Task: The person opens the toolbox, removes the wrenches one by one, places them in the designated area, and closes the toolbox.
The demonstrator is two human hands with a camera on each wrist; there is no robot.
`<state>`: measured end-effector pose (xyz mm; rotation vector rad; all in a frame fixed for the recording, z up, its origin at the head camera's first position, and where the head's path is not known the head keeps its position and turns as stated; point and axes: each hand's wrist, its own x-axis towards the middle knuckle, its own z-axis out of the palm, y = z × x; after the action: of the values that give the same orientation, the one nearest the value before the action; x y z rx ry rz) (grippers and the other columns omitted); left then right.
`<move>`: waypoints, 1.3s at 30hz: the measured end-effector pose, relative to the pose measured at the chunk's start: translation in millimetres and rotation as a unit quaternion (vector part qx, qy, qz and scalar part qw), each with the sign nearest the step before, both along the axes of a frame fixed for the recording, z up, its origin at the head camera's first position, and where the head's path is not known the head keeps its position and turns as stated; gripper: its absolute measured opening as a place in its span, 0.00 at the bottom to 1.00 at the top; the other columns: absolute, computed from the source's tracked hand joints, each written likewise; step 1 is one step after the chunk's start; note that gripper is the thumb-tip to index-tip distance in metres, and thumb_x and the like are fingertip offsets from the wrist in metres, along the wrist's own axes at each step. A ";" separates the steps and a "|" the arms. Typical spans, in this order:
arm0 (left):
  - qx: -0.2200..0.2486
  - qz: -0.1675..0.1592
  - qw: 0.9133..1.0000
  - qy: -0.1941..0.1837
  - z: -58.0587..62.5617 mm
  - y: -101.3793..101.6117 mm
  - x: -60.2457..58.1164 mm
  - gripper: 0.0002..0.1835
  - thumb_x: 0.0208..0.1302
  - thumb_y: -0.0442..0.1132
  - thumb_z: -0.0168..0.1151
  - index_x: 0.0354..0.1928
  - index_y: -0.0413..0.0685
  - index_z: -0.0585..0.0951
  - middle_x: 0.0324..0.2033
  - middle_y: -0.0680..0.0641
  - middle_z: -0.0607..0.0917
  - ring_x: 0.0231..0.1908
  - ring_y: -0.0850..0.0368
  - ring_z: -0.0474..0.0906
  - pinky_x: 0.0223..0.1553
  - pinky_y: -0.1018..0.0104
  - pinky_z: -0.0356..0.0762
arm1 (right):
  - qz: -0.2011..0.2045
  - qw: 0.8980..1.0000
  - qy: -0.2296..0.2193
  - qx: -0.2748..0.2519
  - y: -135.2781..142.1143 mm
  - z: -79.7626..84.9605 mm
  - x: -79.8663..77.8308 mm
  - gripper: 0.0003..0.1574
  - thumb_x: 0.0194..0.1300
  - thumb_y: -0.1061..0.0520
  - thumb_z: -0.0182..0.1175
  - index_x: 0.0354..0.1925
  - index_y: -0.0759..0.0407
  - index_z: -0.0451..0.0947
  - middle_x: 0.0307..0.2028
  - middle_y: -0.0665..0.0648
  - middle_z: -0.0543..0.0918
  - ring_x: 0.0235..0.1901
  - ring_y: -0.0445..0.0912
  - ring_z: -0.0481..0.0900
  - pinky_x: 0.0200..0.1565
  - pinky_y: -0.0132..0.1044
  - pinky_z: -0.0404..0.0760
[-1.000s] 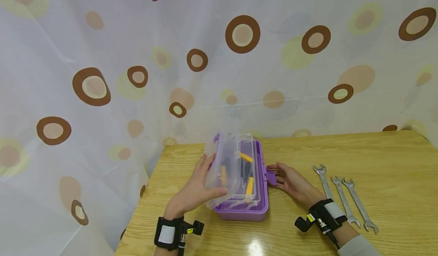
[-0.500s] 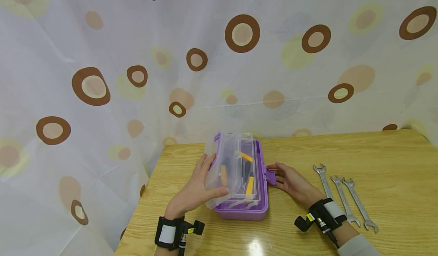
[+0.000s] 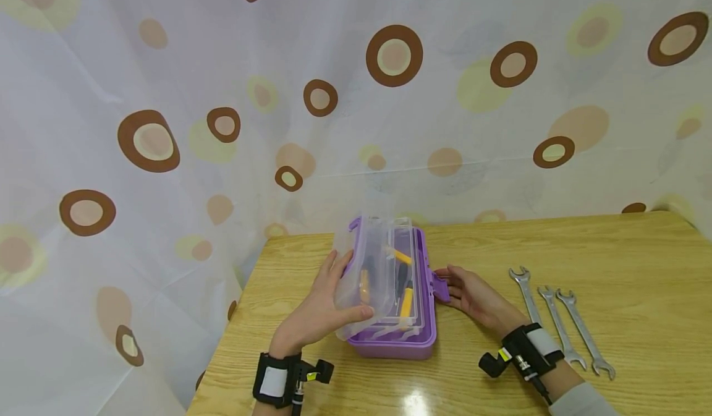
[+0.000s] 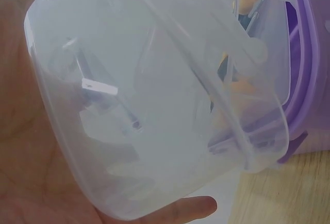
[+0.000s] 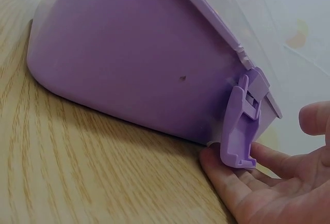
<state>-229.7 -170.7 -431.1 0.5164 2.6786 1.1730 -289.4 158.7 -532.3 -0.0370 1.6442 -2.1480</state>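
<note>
A purple toolbox [image 3: 392, 349] with its clear lid [image 3: 347, 289] raised stands on the table. My left hand [image 3: 311, 317] holds the lid from the left, thumb along its near end and the other fingers over its top; in the left wrist view the palm lies against the clear plastic. Inside the box, a clear tray [image 3: 415, 267] bears tools with yellow-orange handles [image 3: 407, 303] and dark ones, partly hidden by the lid. My right hand [image 3: 478, 295] is at the box's right side, fingers touching the hanging purple latch [image 5: 240, 131] from below and behind, thumb apart from it.
Three open-end wrenches [image 3: 584, 329] lie side by side on the wooden table [image 3: 639, 267] to the right, partly behind the right forearm. A patterned curtain [image 3: 445, 113] hangs behind the table and along its left side. Both wrists wear black camera straps [image 3: 276, 379].
My left hand and the lid have shifted very slightly to the right, toward the box. The right hand stays at the latch.
</note>
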 end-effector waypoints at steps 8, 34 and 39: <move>-0.004 0.001 1.000 0.003 0.3 1.7 0.5 0.59 0.56 0.72 0.71 0.83 0.79 0.46 0.84 0.48 0.33 0.82 0.37 0.32 0.71 0.21 0.50 | -0.001 1.000 0.003 0.004 -0.4 0.2 0.8 0.38 0.88 0.48 0.32 0.76 0.78 0.52 0.55 0.57 0.80 0.50 0.39 0.82 0.56 0.34 0.83; -0.010 -0.003 1.000 0.020 -0.9 2.8 0.8 0.60 0.55 0.75 0.69 0.84 0.78 0.47 0.84 0.47 0.34 0.82 0.38 0.33 0.70 0.22 0.53 | 0.002 1.000 -0.003 -0.009 0.2 1.0 1.0 0.37 0.88 0.48 0.34 0.75 0.78 0.51 0.54 0.56 0.80 0.50 0.39 0.82 0.55 0.33 0.83; -0.012 -0.002 1.000 0.019 -0.9 3.9 0.9 0.60 0.55 0.75 0.70 0.84 0.78 0.47 0.84 0.47 0.34 0.82 0.38 0.33 0.70 0.21 0.53 | 0.001 1.000 -0.002 -0.009 0.2 -0.2 0.8 0.38 0.88 0.47 0.34 0.75 0.78 0.51 0.55 0.56 0.80 0.50 0.39 0.82 0.56 0.33 0.83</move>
<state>-228.8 -166.8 -432.0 0.5462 2.7185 1.1410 -288.6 158.8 -532.5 -0.0389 1.6221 -2.1588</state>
